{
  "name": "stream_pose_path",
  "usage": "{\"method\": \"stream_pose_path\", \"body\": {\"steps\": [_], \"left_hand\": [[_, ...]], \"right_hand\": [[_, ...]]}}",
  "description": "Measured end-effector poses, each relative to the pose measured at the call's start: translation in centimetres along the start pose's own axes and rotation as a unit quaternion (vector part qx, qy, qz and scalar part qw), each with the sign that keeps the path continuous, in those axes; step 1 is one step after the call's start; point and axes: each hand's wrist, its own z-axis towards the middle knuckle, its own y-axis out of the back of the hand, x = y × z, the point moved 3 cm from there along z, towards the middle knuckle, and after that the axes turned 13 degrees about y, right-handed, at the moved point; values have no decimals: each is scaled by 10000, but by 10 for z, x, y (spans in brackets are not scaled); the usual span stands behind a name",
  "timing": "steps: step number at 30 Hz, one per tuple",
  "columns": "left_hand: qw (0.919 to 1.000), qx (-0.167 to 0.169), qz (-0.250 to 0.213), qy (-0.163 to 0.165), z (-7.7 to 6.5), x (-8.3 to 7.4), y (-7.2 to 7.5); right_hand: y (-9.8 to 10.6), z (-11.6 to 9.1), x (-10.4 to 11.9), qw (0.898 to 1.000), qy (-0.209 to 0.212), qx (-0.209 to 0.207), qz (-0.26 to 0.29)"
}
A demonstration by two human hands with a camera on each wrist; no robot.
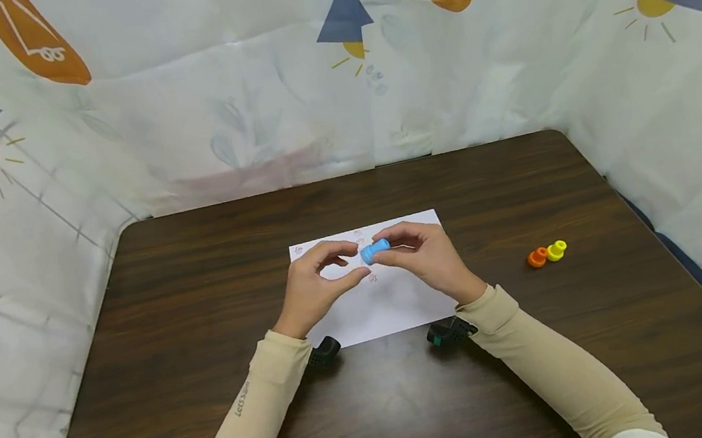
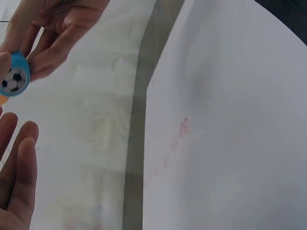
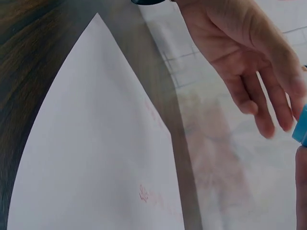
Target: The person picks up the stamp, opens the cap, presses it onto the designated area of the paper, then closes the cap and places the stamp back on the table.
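My right hand (image 1: 422, 254) pinches a small light-blue toy stamp (image 1: 375, 250) between thumb and fingertips, above a white sheet of paper (image 1: 380, 314). One round end of the blue stamp (image 2: 15, 76) carries a soccer-ball picture, seen in the left wrist view. Facing it, my left hand (image 1: 316, 282) is held with thumb and fingers spread apart around a gap, its fingertips close beside the stamp and nothing in its grasp. Small red stamped marks (image 1: 372, 278) show on the paper. In the right wrist view, only an edge of the stamp (image 3: 301, 128) shows.
An orange stamp (image 1: 537, 258) and a yellow stamp (image 1: 557, 251) stand side by side on the dark wooden table (image 1: 197, 289), right of the paper. A patterned white curtain (image 1: 238, 114) hangs behind the table and along both sides.
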Motion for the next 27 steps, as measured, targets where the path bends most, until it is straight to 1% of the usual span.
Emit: {"method": "stream_pose_path", "body": {"steps": [6,9,12,15,18,23,25,27], "left_hand": [[9969,-364,694,30,-5,8,13],[9941,-502,951,166,-8,13,20],[9910,-522,1188,328,-10,17,26],[9860,-452,1531,481,-13,19,32],[9779,-316,1949,682,-17,23,38],[9590,97,2636,1036,-23,34,46],[9516,273,2828,1175,-26,39,50],[9461,425,2932,1307,-28,43,53]], "right_hand": [[18,-2,0,9998,-3,-117,-190],[27,-3,-2,9992,-43,-185,-344],[36,-4,-3,9986,-42,-238,-463],[44,-6,-1,9983,-47,-257,-521],[53,-8,0,9977,-79,-277,-614],[69,-12,-1,9956,-256,-328,-840],[76,-13,-2,9947,-310,-318,-928],[82,-14,-4,9940,-340,-330,-983]]}}
